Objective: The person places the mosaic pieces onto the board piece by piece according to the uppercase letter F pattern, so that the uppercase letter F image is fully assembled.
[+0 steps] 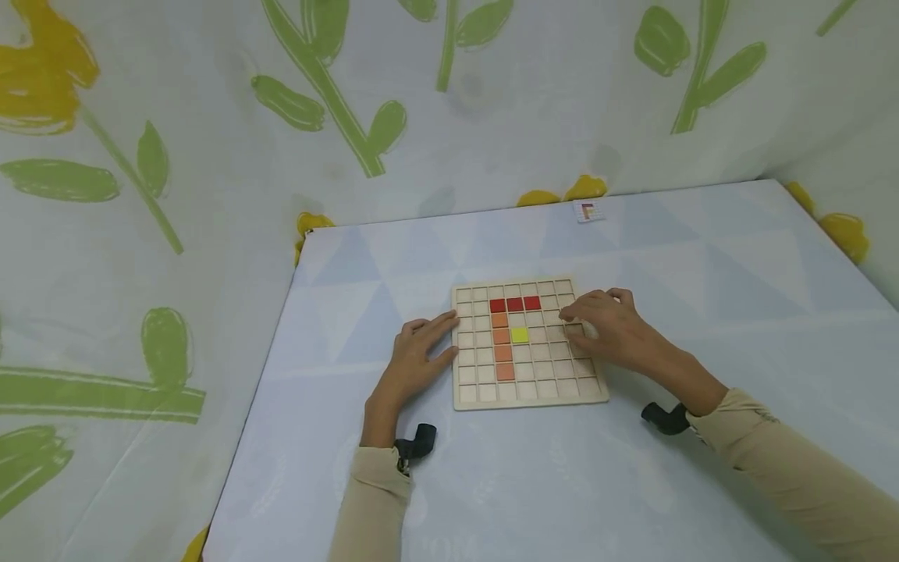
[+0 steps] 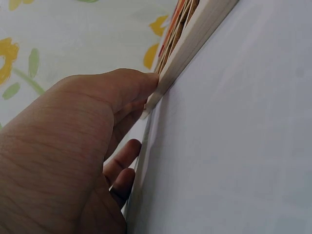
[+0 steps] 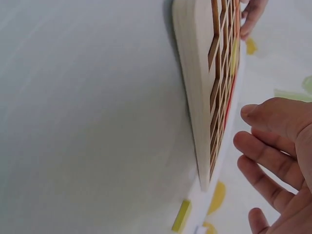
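Note:
A pale wooden grid board (image 1: 531, 396) lies flat on the table. Three red tiles (image 1: 515, 304) form a row near its top, several orange tiles (image 1: 502, 353) run down in a column beneath the left red one, and one yellow tile (image 1: 519, 335) sits beside that column. My left hand (image 1: 416, 359) rests against the board's left edge, thumb and fingertips touching it; in the left wrist view the thumb (image 2: 131, 85) meets the wooden rim. Over the board's right side hovers my right hand (image 1: 609, 328), fingers loosely bent, nothing visible between them in the right wrist view.
A small card (image 1: 588, 211) with a coloured pattern lies at the table's far edge. Past the board in the right wrist view is a small yellow-green piece (image 3: 181, 215). Flower-printed cloth (image 1: 492, 125) hangs behind the table (image 1: 534, 499).

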`<state>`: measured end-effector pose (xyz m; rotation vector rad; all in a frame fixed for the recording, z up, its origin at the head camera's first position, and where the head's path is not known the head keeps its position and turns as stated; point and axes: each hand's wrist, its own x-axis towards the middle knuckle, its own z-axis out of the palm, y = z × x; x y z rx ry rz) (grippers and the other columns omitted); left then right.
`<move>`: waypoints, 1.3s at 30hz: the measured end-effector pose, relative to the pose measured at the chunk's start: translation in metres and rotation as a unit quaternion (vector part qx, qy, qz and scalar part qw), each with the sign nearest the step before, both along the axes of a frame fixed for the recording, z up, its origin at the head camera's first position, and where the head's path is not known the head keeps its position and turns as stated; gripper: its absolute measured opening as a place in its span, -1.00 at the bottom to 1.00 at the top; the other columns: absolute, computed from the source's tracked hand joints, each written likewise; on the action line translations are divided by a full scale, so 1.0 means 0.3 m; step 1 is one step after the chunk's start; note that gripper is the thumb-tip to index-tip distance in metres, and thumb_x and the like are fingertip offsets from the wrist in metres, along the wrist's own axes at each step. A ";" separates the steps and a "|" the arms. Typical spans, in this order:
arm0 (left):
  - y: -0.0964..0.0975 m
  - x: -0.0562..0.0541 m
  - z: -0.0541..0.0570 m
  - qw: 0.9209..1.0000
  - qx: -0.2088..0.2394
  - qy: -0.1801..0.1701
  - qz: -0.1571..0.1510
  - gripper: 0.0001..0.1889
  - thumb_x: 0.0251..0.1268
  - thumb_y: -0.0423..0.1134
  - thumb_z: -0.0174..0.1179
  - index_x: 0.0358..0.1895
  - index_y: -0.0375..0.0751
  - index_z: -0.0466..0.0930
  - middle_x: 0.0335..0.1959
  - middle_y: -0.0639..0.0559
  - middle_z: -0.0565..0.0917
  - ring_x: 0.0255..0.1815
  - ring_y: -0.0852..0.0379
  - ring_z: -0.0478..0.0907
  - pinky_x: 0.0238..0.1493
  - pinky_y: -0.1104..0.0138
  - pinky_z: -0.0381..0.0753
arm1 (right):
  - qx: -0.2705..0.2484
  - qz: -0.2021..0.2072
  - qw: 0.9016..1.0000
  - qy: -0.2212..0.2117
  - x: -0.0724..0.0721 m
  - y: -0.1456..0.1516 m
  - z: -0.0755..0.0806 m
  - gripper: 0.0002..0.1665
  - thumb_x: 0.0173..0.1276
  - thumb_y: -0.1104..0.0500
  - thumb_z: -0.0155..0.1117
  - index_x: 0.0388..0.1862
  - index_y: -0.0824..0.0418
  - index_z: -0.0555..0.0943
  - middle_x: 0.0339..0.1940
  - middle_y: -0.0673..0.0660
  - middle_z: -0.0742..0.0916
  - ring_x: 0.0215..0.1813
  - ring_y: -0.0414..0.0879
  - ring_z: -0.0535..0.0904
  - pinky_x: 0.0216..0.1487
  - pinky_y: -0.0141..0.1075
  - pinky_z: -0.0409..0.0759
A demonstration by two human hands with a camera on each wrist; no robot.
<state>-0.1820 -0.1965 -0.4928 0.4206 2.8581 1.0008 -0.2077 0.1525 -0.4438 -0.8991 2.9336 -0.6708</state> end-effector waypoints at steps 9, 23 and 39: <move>-0.009 0.000 0.001 1.000 -0.002 -0.001 -0.001 -0.45 0.47 0.02 0.12 0.49 0.17 0.36 0.52 0.37 0.25 0.44 -0.03 0.12 0.40 -0.06 0.07 | 0.009 -0.022 1.000 0.006 0.004 0.057 0.007 -0.69 0.26 0.28 0.43 0.00 0.23 0.70 -0.04 0.15 0.74 0.15 0.14 0.51 0.22 0.27 0.13; -0.009 -0.002 -0.005 1.000 0.000 0.005 -0.003 -0.45 0.47 0.00 0.13 0.49 0.15 0.37 0.52 0.35 0.25 0.43 -0.03 0.14 0.39 -0.06 0.07 | 0.016 -0.042 0.999 0.016 -0.027 0.148 -0.026 -0.64 0.23 0.29 0.43 0.02 0.30 0.67 -0.03 0.22 0.73 0.16 0.21 0.48 0.15 0.28 0.12; -0.004 -0.004 -0.002 1.000 -0.004 0.001 -0.006 -0.45 0.48 0.03 0.12 0.49 0.17 0.36 0.52 0.37 0.25 0.43 -0.02 0.14 0.40 -0.04 0.07 | 0.058 -0.072 0.995 -0.023 -0.043 0.191 -0.026 -0.58 0.23 0.31 0.42 0.08 0.35 0.64 0.03 0.26 0.72 0.18 0.21 0.49 0.15 0.28 0.11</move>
